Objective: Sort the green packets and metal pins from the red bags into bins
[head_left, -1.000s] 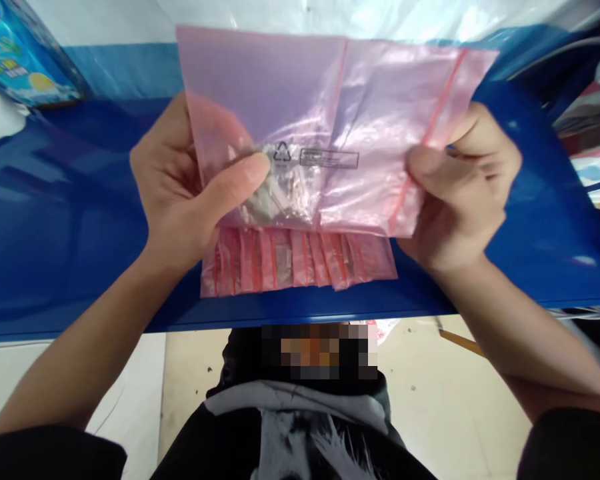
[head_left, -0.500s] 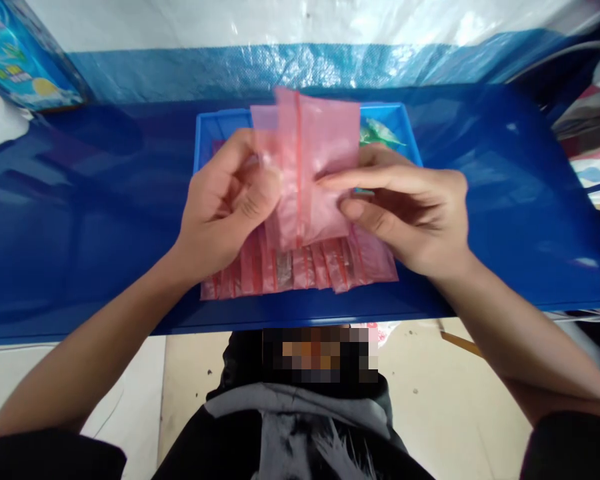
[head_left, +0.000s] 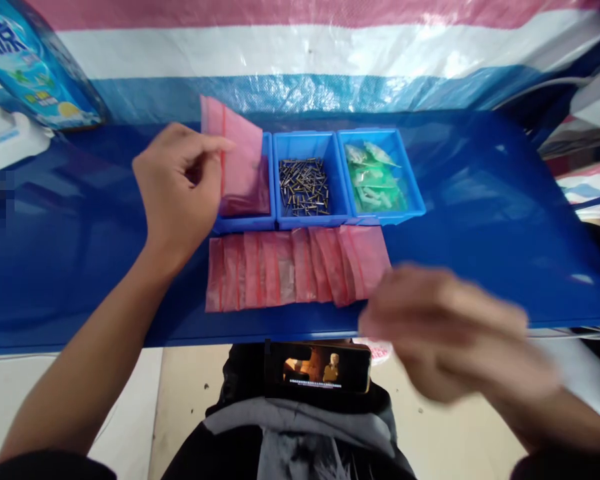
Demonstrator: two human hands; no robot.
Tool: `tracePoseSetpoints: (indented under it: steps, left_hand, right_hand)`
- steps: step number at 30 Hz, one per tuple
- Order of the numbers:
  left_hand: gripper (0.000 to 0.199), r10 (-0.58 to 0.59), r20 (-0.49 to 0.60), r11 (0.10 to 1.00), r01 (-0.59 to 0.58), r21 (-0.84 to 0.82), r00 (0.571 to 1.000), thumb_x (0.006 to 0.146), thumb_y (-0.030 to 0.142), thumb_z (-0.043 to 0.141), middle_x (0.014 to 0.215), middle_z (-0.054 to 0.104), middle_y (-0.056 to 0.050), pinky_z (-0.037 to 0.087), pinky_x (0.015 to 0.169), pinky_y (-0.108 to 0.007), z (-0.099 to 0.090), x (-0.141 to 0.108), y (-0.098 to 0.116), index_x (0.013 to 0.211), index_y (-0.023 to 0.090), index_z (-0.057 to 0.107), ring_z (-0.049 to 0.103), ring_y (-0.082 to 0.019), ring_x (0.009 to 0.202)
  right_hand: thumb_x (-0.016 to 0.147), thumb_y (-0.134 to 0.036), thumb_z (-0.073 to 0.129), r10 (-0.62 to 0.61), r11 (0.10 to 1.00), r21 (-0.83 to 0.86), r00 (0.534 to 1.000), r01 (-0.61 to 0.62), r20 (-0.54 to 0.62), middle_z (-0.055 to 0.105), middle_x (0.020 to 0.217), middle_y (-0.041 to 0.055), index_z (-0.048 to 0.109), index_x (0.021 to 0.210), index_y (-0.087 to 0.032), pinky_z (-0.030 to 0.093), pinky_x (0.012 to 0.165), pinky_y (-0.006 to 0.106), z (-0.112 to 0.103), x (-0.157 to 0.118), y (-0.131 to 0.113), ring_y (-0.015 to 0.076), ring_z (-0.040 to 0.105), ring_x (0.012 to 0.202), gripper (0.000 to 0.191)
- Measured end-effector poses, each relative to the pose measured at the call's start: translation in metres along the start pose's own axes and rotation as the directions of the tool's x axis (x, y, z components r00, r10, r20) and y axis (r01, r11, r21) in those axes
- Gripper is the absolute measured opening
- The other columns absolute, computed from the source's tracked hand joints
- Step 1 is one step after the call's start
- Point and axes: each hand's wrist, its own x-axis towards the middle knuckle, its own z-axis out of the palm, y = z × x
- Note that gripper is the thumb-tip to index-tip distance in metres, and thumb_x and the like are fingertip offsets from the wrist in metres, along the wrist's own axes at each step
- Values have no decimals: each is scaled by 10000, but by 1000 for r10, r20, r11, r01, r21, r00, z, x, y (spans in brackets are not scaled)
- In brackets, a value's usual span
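Note:
Between the thumb and fingers of my left hand [head_left: 177, 187] is a pink zip bag [head_left: 245, 143], raised above the left blue bin [head_left: 250, 225], which has more pink bags in it. My right hand [head_left: 445, 333] is smeared by motion at the table's front edge, close to the right end of a row of overlapping pink zip bags [head_left: 305, 267]; whether its fingers hold anything is unclear. Small metal pins [head_left: 304, 187] fill part of the middle bin [head_left: 313, 220]. The right bin [head_left: 417, 210] has green and clear plastic packets [head_left: 377, 180] in it.
A blue detergent pouch [head_left: 45, 73] and a white object [head_left: 10, 137] stand at the back left of the blue table [head_left: 480, 200]. Striped plastic sheeting [head_left: 310, 60] hangs behind. A phone [head_left: 325, 369] playing a video lies on my lap.
My hands have parted: the left moved left with a pink bag, the right moved down and right, off the bags. The bins and bag row are now uncovered.

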Motion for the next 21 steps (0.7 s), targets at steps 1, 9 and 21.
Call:
tracePoseSetpoints:
  steps: [1,9,21]
  left_hand:
    - [282,-10,26,1000,10,7,1000,972,130,635,865,754,14,515,727,-324,1,-2,1,1059,282,857,639,-146,766]
    - [262,-106,89,973,85,215,990,865,155,673,980,786,-45,523,1118,-541,5,-3,-2,1018,268,854,635,-315,1179]
    - [264,-127,233,982,90,165,964,824,189,736,1320,705,-77,305,1323,-670,13,-4,-8,1060,273,821,514,-387,1392]
  right_hand:
    - [926,-83,702,-61,997,-35,998,62,29,822,896,-52,808,897,-276,672,570,308,6,-24,-14,152,784,753,222]
    - [787,-171,751,345,815,-404,908,-415,-237,744,1196,121,714,1497,-346,699,648,547,41,-208,-59,367,759,987,732]
    - [902,-413,862,577,760,-219,791,-612,-204,683,1363,172,434,1710,-305,728,931,569,97,-207,-33,380,755,1196,920]
